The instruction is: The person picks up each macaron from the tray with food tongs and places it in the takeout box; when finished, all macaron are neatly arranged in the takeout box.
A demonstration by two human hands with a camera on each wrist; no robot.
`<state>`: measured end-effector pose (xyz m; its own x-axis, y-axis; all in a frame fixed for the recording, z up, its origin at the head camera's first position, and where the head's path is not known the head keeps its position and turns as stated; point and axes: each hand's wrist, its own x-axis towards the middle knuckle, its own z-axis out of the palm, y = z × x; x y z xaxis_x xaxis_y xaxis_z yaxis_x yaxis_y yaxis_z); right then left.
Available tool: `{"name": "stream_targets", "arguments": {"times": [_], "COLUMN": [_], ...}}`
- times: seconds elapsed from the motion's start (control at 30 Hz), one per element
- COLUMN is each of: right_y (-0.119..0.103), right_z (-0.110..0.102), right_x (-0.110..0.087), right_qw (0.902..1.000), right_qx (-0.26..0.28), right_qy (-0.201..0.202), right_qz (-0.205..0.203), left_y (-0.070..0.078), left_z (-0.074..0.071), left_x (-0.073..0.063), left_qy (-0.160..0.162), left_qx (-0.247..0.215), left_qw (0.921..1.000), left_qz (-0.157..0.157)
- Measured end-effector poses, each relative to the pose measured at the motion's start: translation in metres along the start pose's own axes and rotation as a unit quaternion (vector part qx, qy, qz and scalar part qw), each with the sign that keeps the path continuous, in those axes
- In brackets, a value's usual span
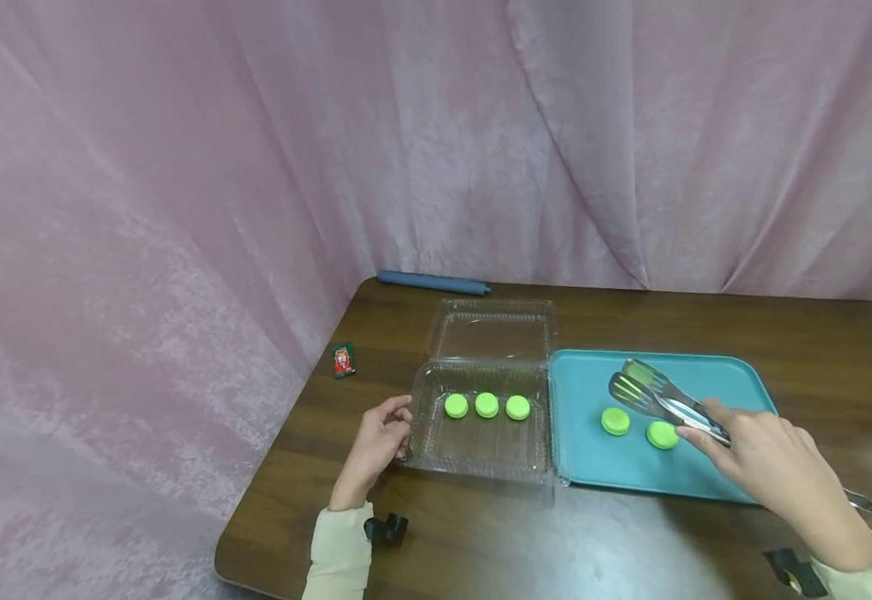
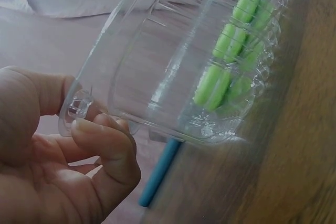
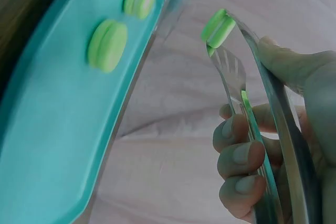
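Observation:
My right hand (image 1: pixel 781 458) grips metal tongs (image 1: pixel 689 415) above the teal tray (image 1: pixel 616 467). Between the tong tips a light green macaron (image 3: pixel 218 28) is clamped, clear in the right wrist view. Two more green macarons lie on the tray below, one (image 1: pixel 615 422) left of the other (image 1: pixel 663 435). To the left stands a clear plastic container (image 1: pixel 481 446), lid (image 1: pixel 492 333) folded back, with three green macarons (image 1: pixel 487 406) in a row inside. At its left edge my left hand (image 1: pixel 378 442) pinches the rim between thumb and fingers, as the left wrist view shows.
A small green and red packet (image 1: pixel 343 360) lies on the wooden table (image 1: pixel 443 542) near its left edge. A blue rod-like roll (image 1: pixel 433 282) lies along the back edge, before a pink curtain (image 1: pixel 466 150). A metal handle end (image 1: pixel 859 501) shows past the right wrist.

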<state>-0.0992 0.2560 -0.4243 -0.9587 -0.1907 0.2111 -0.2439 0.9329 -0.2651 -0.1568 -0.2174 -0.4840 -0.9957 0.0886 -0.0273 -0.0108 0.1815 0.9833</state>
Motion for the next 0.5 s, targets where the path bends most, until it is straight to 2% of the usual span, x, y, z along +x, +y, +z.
{"name": "stream_targets", "arguments": {"times": [0.2, 0.5], "right_y": [-0.016, -0.047], "right_z": [0.007, 0.008], "right_x": [0.011, 0.03], "right_qw": [0.9982, 0.9958], "right_qx": [-0.003, 0.004], "right_qy": [0.028, 0.006], "right_qz": [-0.053, -0.091], "left_y": [-0.002, 0.0], "left_z": [0.001, -0.001], "left_x": [0.0, 0.001], "left_qy": [-0.001, 0.0], "left_qx": [-0.006, -0.014], "left_qw": [1.0, 0.9999], "left_qz": [-0.005, -0.009]}}
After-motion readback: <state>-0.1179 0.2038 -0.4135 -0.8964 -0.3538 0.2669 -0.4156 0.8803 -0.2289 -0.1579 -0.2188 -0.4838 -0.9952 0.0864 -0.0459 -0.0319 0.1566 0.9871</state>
